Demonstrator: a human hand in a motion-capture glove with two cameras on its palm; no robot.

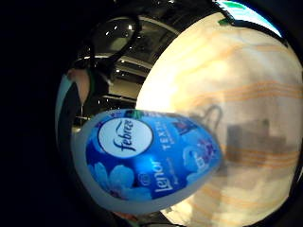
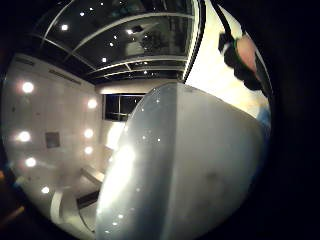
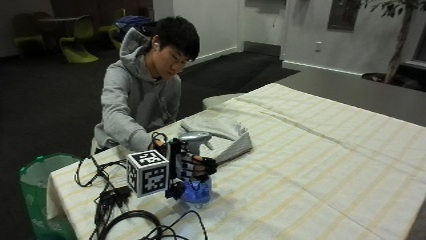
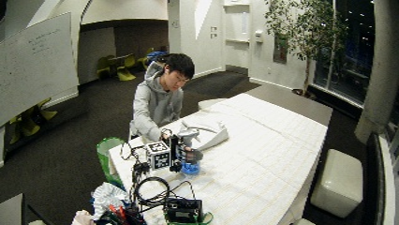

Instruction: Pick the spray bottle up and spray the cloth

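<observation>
a: where's the blue-labelled white plastic spray bottle?
b: upright on the counter, just beside the folded grey cloth. gloved right hand grip is wrapped round its body.
a: handling?
b: probably light, stiff, slick plastic. hold the neck, finger on trigger.

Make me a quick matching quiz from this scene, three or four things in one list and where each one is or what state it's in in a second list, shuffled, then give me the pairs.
Things:
1. spray bottle
2. grey cloth
3. gloved right hand
4. striped tablecloth

Places or states:
A. covers the whole table
B. lies folded on the table behind the bottle
C. stands upright near the table's edge, blue label low on it
D. fingers curled round the bottle's neck

Pairs: 1-C, 2-B, 3-D, 4-A
</observation>
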